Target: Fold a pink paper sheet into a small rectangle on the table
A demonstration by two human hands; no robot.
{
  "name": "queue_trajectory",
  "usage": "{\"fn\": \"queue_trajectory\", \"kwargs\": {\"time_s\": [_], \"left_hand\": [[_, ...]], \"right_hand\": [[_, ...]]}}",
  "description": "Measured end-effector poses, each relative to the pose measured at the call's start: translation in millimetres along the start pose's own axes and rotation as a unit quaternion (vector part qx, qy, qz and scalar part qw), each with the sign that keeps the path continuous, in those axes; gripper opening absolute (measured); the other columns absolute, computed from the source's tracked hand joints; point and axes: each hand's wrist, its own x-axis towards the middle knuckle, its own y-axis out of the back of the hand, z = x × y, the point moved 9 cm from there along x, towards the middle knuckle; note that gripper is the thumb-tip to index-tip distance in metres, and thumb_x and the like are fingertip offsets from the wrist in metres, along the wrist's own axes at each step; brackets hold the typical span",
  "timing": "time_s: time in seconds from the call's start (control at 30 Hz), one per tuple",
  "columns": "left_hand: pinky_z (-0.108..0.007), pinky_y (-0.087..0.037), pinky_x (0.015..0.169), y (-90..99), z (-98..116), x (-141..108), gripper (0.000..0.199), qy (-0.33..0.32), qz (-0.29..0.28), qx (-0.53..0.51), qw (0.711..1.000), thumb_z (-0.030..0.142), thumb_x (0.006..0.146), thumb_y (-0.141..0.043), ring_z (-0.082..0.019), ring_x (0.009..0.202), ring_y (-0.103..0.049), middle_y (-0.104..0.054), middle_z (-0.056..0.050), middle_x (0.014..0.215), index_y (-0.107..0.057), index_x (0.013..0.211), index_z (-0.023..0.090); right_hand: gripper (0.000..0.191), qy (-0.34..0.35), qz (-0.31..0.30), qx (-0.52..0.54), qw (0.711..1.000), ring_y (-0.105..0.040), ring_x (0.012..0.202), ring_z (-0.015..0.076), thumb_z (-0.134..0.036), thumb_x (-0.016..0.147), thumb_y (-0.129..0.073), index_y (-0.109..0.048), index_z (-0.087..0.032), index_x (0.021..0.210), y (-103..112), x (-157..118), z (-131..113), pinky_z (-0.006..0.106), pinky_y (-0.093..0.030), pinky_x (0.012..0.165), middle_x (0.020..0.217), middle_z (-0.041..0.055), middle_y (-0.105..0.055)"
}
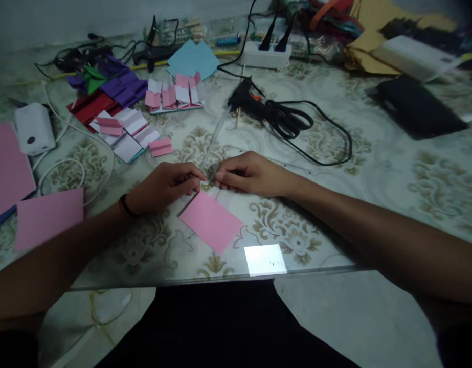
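My left hand, a dark band at its wrist, rests on the patterned tabletop with thumb and index finger pinched. Facing it, my right hand is closed, its fingertips bunched close to the left ones. Whatever lies between the fingertips is too small to make out. Just below them is a flat pink paper rectangle, its upper left edge near my left thumb. A translucent stick runs from near the fingertips up toward a black glue gun, which lies with its cord coiled.
Folded pink-and-white paper pieces, purple folded paper and a small pink strip lie at the upper left. Pink sheets and a white device are farther left. Behind stands a power strip; a black pouch lies right.
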Motion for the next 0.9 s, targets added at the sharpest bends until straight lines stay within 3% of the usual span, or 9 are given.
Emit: {"fn": "queue_trajectory", "kwargs": {"time_s": [0.9], "left_hand": [[-0.022,-0.053,0.062,3.3,2.4,-1.8,0.022,0.009,0.002,0.02,1.0,0.029,0.097,-0.057,-0.013,0.066,-0.068,-0.075,-0.004,0.08,-0.073,0.1,0.015]], "right_hand": [[0.033,0.026,-0.006,-0.002,1.0,-0.053,0.062,0.0097,-0.036,0.101,-0.055,-0.071,-0.012,0.084,-2.0,6.0,0.3,0.021,-0.041,0.062,0.071,0.0012,-0.066]]}}
